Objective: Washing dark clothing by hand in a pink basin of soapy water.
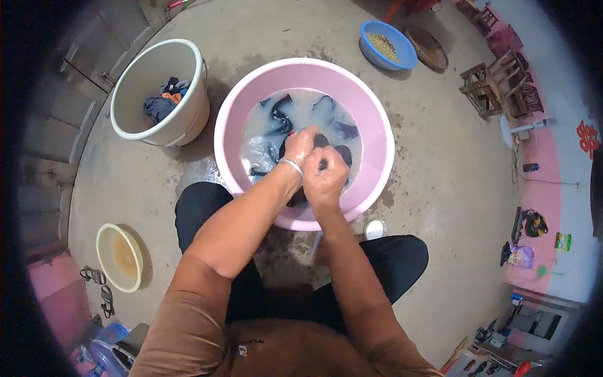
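Observation:
A large pink plastic basin [372, 127] holds cloudy water with dark clothes [281, 120] partly under the surface. Over its middle, my left hand [301, 145], with a silver bangle [292, 166] at the wrist, grips a dark wet cloth [344, 154]. Close against it on the right, my right hand [325, 172] is closed around the same cloth, which bulges between and beyond the fists. Part of the cloth hangs below my wrists into the basin.
A pale bucket [195, 110] with clothes stands at upper left. A cream basin [139, 254] of brownish water is at lower left, near sandals [107, 301]. A blue basin [407, 56] of beans or grain lies upper right. A small white-filled container [375, 229] sits by my right knee.

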Motion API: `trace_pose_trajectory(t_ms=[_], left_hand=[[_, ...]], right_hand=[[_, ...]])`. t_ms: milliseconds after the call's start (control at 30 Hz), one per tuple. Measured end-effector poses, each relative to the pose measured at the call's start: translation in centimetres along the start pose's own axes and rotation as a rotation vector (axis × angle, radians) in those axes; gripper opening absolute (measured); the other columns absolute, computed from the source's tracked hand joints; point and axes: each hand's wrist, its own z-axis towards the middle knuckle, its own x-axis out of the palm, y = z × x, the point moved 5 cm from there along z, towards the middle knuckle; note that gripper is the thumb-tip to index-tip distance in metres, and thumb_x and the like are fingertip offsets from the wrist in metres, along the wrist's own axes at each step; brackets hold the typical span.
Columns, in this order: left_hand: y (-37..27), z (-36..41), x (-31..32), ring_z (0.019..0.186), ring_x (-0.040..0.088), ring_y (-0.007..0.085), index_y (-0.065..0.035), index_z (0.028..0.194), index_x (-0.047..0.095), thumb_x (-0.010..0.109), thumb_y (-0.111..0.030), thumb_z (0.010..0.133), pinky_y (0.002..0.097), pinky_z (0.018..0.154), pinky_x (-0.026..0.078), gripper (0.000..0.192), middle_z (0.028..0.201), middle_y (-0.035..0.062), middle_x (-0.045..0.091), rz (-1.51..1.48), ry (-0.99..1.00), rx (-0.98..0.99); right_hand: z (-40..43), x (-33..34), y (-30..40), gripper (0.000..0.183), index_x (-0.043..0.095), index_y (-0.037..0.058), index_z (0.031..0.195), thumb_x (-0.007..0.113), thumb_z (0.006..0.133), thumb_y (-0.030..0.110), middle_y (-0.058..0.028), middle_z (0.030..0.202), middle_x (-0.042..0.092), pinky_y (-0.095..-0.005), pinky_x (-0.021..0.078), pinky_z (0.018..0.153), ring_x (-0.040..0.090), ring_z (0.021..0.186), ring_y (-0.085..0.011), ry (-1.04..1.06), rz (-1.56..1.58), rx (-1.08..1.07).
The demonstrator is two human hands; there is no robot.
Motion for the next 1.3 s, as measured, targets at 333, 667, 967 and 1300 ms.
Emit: trace_pose_trajectory(t_ms=[333,667,967,1300], left_hand=[[0.4,-0.8,-1.4,0.074,0.062,0.0218,-0.0050,0.084,0.063,0.049,-0.024,0.085,0.0352,0.076,0.050,0.024,0.079,0.0077,0.065,-0.558,0.327,-0.264],[-0.2,-0.9,-7.0,0.088,0.064,0.0192,0.0005,0.102,0.067,0.073,-0.041,0.077,0.0321,0.079,0.049,0.048,0.094,0.0116,0.067,0.400,0.434,0.088],[8.0,5.0,-4.2,0.071,0.061,0.0232,-0.0096,0.086,0.061,0.059,-0.032,0.084,0.0358,0.071,0.051,0.022,0.075,0.0087,0.062,-0.278,0.178,-0.068],[2.4,1.5,-1.1,0.070,0.055,0.0213,-0.0057,0.081,0.061,0.054,-0.023,0.082,0.0333,0.069,0.045,0.018,0.077,0.0071,0.062,0.050,0.108,-0.148]], right_hand=[[-2.4,-2.6,-7.7,0.041,0.062,-0.0018,0.105,0.066,0.085,0.034,-0.0033,0.090,0.063,-0.0300,0.0457,0.080,0.055,0.084,-0.0133,0.942,0.238,0.493],[1.7,-9.5,-11.4,0.044,0.054,-0.0059,0.109,0.045,0.065,-0.007,-0.0078,0.092,0.060,-0.0260,0.0493,0.075,0.058,0.078,-0.0141,0.159,0.814,0.590],[-2.3,2.1,4.6,0.010,0.064,0.0034,0.083,0.060,0.075,0.007,-0.0160,0.081,0.064,-0.0380,0.0496,0.076,0.064,0.079,-0.0310,0.271,0.224,-0.071],[-0.5,1.1,0.1,0.015,0.061,-0.0008,0.074,0.059,0.079,0.013,-0.0268,0.070,0.059,-0.0478,0.0459,0.063,0.058,0.066,-0.0441,0.066,0.054,0.009]])
